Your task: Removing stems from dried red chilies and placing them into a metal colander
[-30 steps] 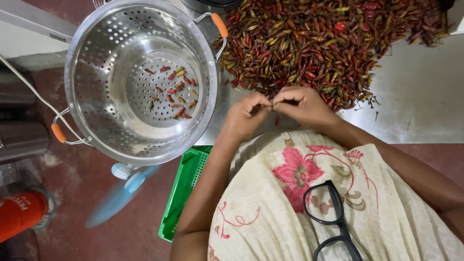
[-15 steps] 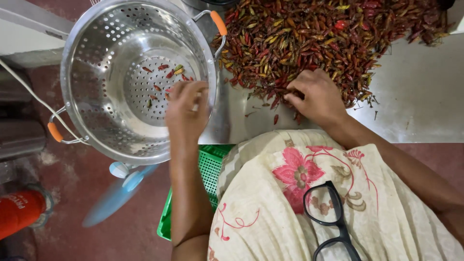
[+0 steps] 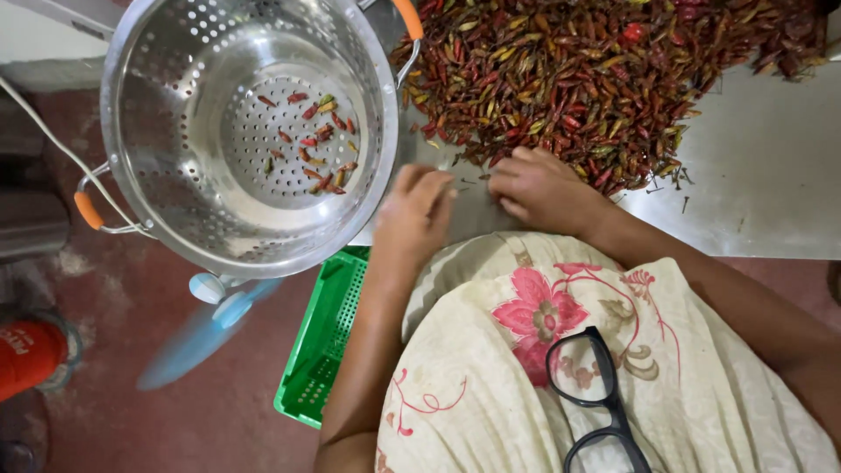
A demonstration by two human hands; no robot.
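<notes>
A big heap of small red, brown and green chillies (image 3: 596, 79) lies on a steel table (image 3: 771, 175). My right hand (image 3: 539, 188) rests at the near edge of the heap, fingers curled, seemingly pinching a chilli. My left hand (image 3: 416, 215) is just left of it over the table edge, fingers loosely apart, with nothing seen in it. A steel colander (image 3: 175, 210) with orange handles stands to the left and holds several chillies (image 3: 315, 144) on its perforated bottom.
A green plastic crate (image 3: 320, 350) sits on the reddish floor below the table edge. A spinning blue fan (image 3: 206, 320) is beside it under the colander. A red object (image 3: 31, 355) is at far left. Black glasses (image 3: 600, 403) hang on my floral dress.
My left hand went out over the colander and has now come back beside my right hand at the heap's edge. There are more chillies in the colander than before.
</notes>
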